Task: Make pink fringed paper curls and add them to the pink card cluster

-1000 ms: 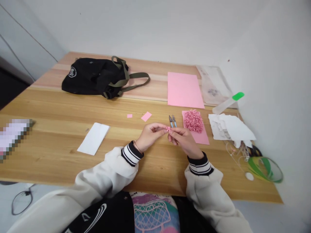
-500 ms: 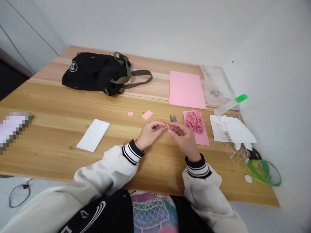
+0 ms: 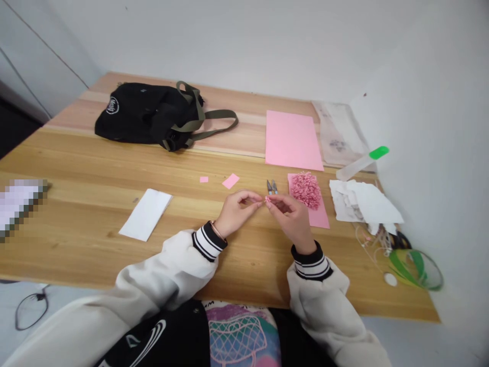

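In the middle of the table, my left hand [image 3: 236, 210] and my right hand [image 3: 292, 218] meet fingertip to fingertip. Between them is a small pink beady piece [image 3: 268, 199], too small to make out in detail. My right thumb and forefinger pinch it, while the closed fingertips of my left hand touch its left side. Just beyond my right fingers lie small pliers [image 3: 271, 186], jaws pointing away, handles mostly hidden. Beside my right hand, a heap of tiny pink pieces [image 3: 305, 190] rests on a pink paper sheet [image 3: 319, 218].
Two small pink paper pieces [image 3: 231, 181] and a folded white paper [image 3: 145, 214] lie leftward. Farther back are a black bag [image 3: 145, 112] and a large pink sheet [image 3: 292, 140]. At right: a green-capped tube [image 3: 357, 165], white papers [image 3: 376, 204], cords and a green coil [image 3: 414, 267].
The pink piece has shifted slightly right, further into my right fingertips. Both hands otherwise keep nearly the same place, and the view has moved slightly.
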Demonstrator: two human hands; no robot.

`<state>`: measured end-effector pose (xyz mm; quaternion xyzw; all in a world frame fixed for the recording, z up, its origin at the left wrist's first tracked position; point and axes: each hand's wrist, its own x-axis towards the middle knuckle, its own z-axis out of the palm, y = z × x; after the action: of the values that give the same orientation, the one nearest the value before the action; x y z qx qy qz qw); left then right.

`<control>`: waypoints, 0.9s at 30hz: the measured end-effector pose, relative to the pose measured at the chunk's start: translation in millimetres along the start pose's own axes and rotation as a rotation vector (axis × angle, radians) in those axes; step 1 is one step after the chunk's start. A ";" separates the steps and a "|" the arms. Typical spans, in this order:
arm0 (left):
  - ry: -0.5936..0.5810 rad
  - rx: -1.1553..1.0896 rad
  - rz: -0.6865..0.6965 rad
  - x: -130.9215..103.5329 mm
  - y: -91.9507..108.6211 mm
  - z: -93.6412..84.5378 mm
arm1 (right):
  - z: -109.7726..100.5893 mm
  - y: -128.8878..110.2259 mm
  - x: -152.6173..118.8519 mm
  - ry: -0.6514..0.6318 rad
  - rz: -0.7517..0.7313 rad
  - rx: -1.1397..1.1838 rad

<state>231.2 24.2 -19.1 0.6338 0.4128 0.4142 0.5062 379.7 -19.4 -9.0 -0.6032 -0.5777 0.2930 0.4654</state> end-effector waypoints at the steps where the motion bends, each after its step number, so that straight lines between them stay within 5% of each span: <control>1: -0.002 0.006 -0.007 0.1 -1.8 -0.6 | -1.8 0.7 0.7 0.003 0.007 -0.003; 5: -0.027 0.004 -0.053 0.7 -13.2 -3.9 | -20.7 11.6 8.8 0.088 0.079 0.023; 11: -0.056 0.068 -0.039 -0.2 -24.1 -4.1 | -65.2 42.5 21.8 0.435 0.218 -0.072; 27: -0.115 0.148 0.102 -1.4 -23.9 -4.5 | -87.6 58.5 22.9 0.467 0.247 -0.314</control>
<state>224.1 27.8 -42.2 0.7124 0.3797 0.3706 0.4592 486.3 -10.8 -22.8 -0.7843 -0.4156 0.1081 0.4477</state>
